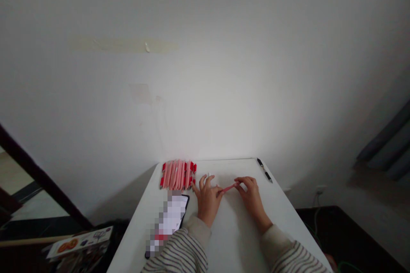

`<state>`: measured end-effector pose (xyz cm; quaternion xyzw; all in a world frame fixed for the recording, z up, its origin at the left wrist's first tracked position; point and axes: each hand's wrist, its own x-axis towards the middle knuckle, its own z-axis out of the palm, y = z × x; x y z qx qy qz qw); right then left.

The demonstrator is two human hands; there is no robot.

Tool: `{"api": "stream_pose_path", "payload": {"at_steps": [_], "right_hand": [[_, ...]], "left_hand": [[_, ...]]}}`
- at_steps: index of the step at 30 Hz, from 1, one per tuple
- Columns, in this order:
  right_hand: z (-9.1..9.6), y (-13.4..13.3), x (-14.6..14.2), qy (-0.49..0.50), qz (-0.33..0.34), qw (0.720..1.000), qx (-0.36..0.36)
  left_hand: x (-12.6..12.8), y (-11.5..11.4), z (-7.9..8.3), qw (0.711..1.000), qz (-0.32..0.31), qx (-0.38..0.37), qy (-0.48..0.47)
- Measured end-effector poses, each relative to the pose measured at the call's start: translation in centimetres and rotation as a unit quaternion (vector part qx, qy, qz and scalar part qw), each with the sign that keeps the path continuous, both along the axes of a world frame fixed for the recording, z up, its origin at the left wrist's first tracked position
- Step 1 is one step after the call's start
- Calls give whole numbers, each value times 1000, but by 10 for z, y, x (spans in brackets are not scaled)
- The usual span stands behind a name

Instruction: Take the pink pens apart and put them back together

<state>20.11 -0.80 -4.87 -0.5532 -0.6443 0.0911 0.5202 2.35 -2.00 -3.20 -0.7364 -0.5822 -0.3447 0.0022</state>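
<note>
Between my two hands a slim pink pen point(229, 188) is held just above the white table. My left hand point(207, 198) pinches its left end with thumb and forefinger, the other fingers spread. At the right end, the fingertips of my right hand point(251, 196) are closed on it. Left of my left hand lies a row of several pink and red pens point(177, 175), side by side. A small white bit point(209, 175) shows behind my left fingers; I cannot make out what it is.
A phone point(173, 217), partly blurred out, lies by my left forearm. One black pen point(264, 170) rests near the table's point(230, 239) right edge. The wall point(208, 94) rises directly behind the table. A printed box point(80, 242) stands low at the left.
</note>
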Motion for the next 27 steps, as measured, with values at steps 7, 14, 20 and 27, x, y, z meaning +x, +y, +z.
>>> {"api": "stream_pose_path", "payload": {"at_steps": [7, 14, 20, 27], "right_hand": [[-3, 1, 0, 42, -9, 999, -1], [-5, 2, 3, 47, -30, 998, 2], [-2, 0, 2, 22, -49, 998, -12], [-3, -1, 1, -70, -47, 996, -40]], "left_hand": [[0, 0, 1, 1000, 3, 6, 9], [0, -2, 4, 1000, 0, 17, 14], [1, -3, 6, 998, -21, 43, 50], [3, -1, 5, 997, -9, 47, 61]]}}
